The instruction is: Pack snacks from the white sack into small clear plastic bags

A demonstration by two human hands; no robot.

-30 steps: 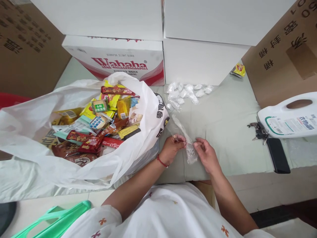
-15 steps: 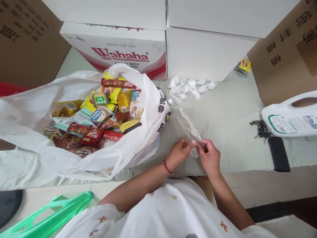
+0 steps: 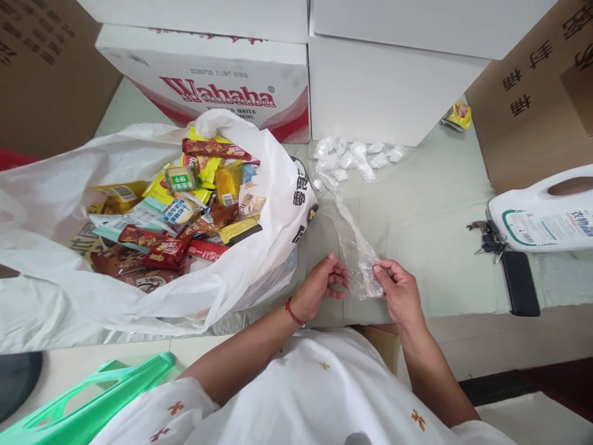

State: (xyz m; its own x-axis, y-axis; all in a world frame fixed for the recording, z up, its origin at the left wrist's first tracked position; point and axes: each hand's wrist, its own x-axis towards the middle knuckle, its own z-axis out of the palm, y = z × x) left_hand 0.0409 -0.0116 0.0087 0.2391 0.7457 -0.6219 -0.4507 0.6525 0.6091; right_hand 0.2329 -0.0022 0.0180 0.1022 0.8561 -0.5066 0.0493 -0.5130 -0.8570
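My right hand (image 3: 399, 285) pinches the edge of a clear plastic bag (image 3: 359, 253), which lies stretched away from me over the cloth-covered table. Just left of the bag, my left hand (image 3: 324, 281) has its fingers curved and apart, holding nothing. Several small clear-wrapped white packets (image 3: 354, 161) lie in a cluster beyond the bag's far end. To the left, a large white plastic bag (image 3: 259, 272) gapes wide, filled with wrapped snacks (image 3: 180, 210) such as biscuits and red-wrapped bars.
Behind stand a Wahaha carton (image 3: 217, 80) and a white box (image 3: 380, 93). On the right are a brown carton (image 3: 532, 123), a yellow packet (image 3: 458, 116), a white detergent bottle (image 3: 546, 210), keys (image 3: 488, 238) and a black phone (image 3: 519, 283). A green plastic stool (image 3: 102, 395) is at lower left.
My left hand has let go of the clear bag and moved left, its fingers opening. My right hand keeps its pinch and has shifted slightly right and toward me.
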